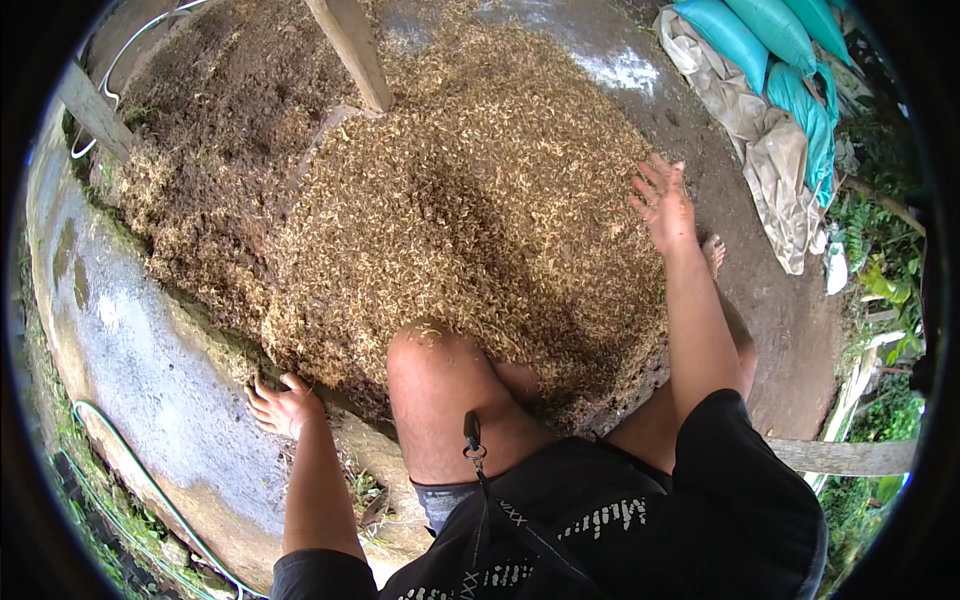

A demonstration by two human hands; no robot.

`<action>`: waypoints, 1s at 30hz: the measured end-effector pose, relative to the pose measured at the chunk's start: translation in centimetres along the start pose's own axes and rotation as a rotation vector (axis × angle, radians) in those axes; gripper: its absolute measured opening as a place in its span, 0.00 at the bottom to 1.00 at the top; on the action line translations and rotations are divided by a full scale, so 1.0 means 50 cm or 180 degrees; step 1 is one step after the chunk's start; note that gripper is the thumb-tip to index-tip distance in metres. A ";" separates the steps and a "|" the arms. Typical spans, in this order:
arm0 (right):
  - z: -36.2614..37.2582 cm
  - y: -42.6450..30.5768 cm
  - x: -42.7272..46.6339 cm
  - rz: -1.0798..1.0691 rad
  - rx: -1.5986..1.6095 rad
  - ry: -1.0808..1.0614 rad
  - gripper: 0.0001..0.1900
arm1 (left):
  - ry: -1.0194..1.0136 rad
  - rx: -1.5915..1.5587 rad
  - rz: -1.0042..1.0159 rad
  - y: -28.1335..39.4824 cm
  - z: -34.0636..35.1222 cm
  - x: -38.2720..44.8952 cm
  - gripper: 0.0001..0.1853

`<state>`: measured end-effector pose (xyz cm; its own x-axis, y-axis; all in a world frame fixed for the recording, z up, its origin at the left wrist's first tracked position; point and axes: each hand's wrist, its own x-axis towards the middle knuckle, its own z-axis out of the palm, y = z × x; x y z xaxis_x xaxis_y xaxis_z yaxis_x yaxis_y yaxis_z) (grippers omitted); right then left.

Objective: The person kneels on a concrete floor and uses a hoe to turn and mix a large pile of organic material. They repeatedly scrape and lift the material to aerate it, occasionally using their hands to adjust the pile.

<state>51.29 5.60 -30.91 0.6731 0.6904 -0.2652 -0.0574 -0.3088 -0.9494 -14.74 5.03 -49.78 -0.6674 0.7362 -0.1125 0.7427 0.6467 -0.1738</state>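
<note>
A broad heap of loose, straw-coloured husks [420,247] mixed with darker material lies before me, reaching my bent knee, which has bits of it on top. My left hand [281,405], fingers spread and holding nothing, is over the low concrete edge at the heap's lower left. On the other side my right hand [664,195] is raised at the heap's right margin, its fingers apart and nothing in it. Whether either hand touches the material cannot be told. A strap with a black clip [472,431] hangs over my dark shirt.
A wooden post [352,52] stands in the heap, another post [97,112] at the far left. Turquoise sacks [724,37] and a crumpled beige tarp [776,172] lie at upper right. A hose [150,480] runs along the wet concrete [165,360]. A wooden beam [847,456] is at right.
</note>
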 end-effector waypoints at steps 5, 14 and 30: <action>-0.196 -0.004 0.095 0.0204 0.0107 0.0545 0.42 | 0.0149 -0.0046 0.0032 -0.003 0.009 0.003 0.40; -0.179 0.131 0.173 0.1390 -0.1116 0.0289 0.57 | 0.0534 -0.0149 0.0174 -0.019 0.037 0.010 0.39; -0.206 0.227 0.179 0.1875 -0.1184 0.0014 0.55 | 0.0516 -0.0195 0.0108 -0.035 0.067 0.026 0.40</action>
<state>64.24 1.54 -42.35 0.6104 0.3368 -0.7170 -0.1579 -0.8352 -0.5267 -17.11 4.19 -52.89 -0.6280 0.7771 0.0428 0.7698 0.6283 -0.1121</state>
